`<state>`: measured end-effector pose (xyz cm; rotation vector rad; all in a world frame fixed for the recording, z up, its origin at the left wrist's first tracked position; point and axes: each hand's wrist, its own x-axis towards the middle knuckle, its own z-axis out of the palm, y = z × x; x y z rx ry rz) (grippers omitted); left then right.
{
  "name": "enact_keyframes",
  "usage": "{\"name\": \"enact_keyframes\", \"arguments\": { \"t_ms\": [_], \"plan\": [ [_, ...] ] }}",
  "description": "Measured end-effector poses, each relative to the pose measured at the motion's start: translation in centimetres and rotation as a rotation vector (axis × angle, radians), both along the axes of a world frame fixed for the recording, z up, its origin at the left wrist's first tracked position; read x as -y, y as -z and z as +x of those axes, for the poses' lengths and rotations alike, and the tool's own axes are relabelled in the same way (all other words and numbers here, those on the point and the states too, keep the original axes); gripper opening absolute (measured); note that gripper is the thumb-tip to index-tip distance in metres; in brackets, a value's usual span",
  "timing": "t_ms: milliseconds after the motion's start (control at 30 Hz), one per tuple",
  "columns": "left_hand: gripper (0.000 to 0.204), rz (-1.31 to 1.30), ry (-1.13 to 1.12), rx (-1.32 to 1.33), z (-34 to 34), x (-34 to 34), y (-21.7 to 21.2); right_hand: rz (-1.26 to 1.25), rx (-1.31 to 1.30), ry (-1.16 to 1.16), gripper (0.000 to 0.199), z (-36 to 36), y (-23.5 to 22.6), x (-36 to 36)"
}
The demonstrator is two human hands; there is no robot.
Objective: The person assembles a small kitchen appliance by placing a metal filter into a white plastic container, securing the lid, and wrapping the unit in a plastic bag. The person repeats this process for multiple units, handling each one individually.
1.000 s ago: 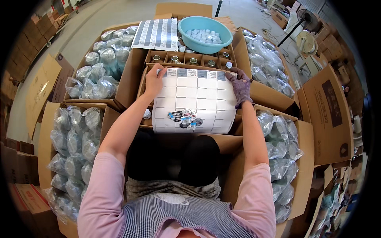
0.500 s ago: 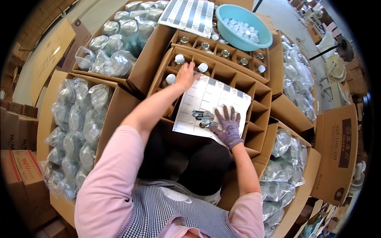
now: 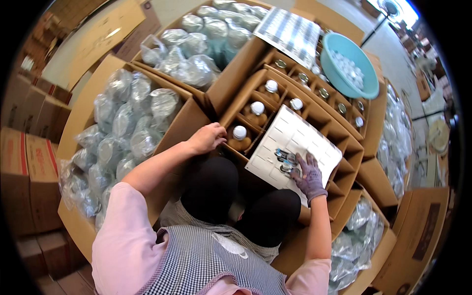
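Observation:
My right hand [image 3: 309, 178], in a grey-purple glove, lies with fingers spread on a white label sheet [image 3: 281, 130]. Beside its thumb, a few small dark-and-blue labels or pieces [image 3: 285, 161] sit on the sheet; their exact kind is unclear. The sheet rests across a divided cardboard carton [image 3: 345, 158]. At that carton's left corner is my bare left hand [image 3: 206, 138], its fingers curled together; anything inside them is hidden. Closest to it stands a white-capped bottle [image 3: 239, 132] in a compartment. More white-capped bottles [image 3: 257, 108] stand in neighbouring compartments.
A turquoise basin [image 3: 325, 64] of white caps [image 3: 350, 71] sits on a second carton behind, beside a striped sheet [image 3: 287, 32]. Boxes of plastic-wrapped glassware [image 3: 115, 123] flank me on the left, with similar wrapped pieces [image 3: 356, 241] on the right.
The view has shifted. My left hand has drawn back from the bottles by the sheet to the carton's left corner, its fingers now curled. The right hand stays on the sheet.

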<state>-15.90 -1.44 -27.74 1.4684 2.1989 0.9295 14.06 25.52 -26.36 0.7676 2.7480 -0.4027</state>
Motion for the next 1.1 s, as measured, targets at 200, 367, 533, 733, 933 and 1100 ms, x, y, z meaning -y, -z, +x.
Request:
{"name": "enact_keyframes", "arguments": {
  "t_ms": [200,367,533,733,933,1100],
  "plan": [
    [0.007,0.148,-0.239,-0.064,-4.9,3.6,-5.3,0.124,0.109,0.012,0.082,-0.7,0.8,1.5],
    [0.010,-0.048,-0.358,-0.131,-8.8,8.4,-5.8,0.048,0.051,0.003,0.077,0.2,0.9,1.0],
    [0.012,0.003,-0.342,-0.249,-8.4,11.6,-4.6,0.062,-0.020,-0.049,0.054,-0.3,-1.2,0.5],
    [0.026,-0.564,-0.887,-0.259,-18.9,19.3,-1.4,0.124,-0.138,-0.167,0.046,-5.2,-5.5,4.0],
    [0.066,-0.918,-0.666,0.045,-24.4,16.2,4.9,0.039,-0.143,-0.240,0.046,-7.3,-2.7,6.8],
    [0.062,-0.524,-1.055,0.391,-26.7,18.6,13.1,-0.054,-0.042,-0.313,0.045,-8.3,-0.8,6.4]
  ]
}}
